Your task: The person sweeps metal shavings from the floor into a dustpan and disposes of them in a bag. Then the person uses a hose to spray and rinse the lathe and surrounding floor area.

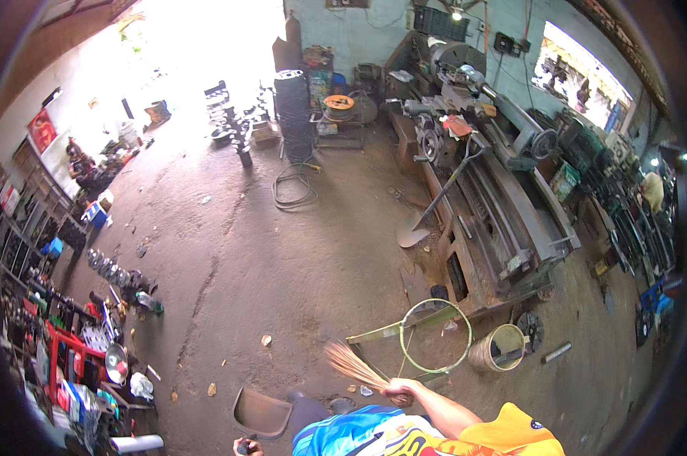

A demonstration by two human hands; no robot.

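Observation:
My right hand [402,391] is closed around the bound end of a stick broom [356,368], whose thin bristles fan out to the left above the floor. At the lower edge, my left hand [249,446] is curled around a dark, rounded thing that looks like the end of a handle; the frame cuts it off. Just beyond that hand is a brown dustpan [263,413]. Whether the dark thing joins the dustpan cannot be seen. Small pale scraps [266,340] lie scattered on the dirty floor [229,289].
To the right stands a large lathe [503,197] with a shovel [442,190] leaning on it. A pale green hoop [406,335] and a bucket [476,353] are before it. Crankshafts [107,267] and a red frame [54,357] crowd the left. A coiled hose [276,199] lies ahead.

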